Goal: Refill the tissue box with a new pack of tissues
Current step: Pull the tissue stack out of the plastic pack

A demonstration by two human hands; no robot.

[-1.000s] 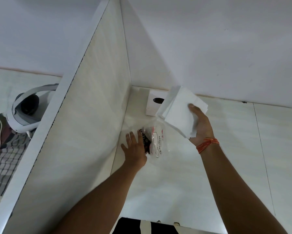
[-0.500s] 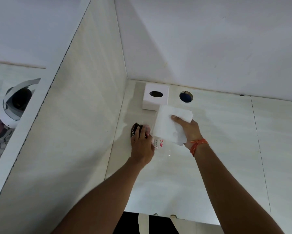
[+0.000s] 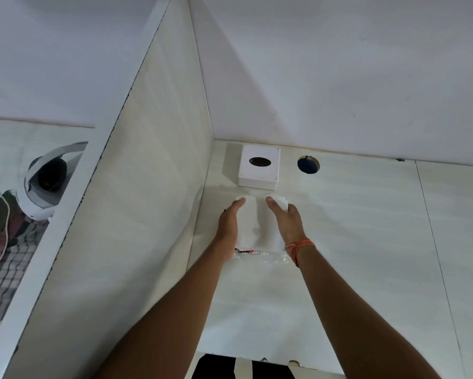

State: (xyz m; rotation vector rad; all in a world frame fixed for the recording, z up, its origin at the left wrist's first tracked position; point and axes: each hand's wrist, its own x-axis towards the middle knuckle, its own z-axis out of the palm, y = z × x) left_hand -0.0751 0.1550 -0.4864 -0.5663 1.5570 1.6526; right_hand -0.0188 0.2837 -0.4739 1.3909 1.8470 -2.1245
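While the stack of tissues [image 3: 259, 222] sits between both hands, its long axis runs near to far, pointing almost straight at the tissue box [image 3: 259, 166], which stands just beyond it on the worktop [image 3: 366, 242] in the far left corner, its oval slot facing up and the box seemingly closed. The left hand [image 3: 228, 225] presses the stack's left edge and the right hand [image 3: 287, 220] clasps its right edge, fingers over the top. Both hands are about equally close to the box. The empty plastic wrapper [image 3: 257, 255] lies just nearer than the stack. Loading likely means lifting or opening the box first, so one hand must let go.
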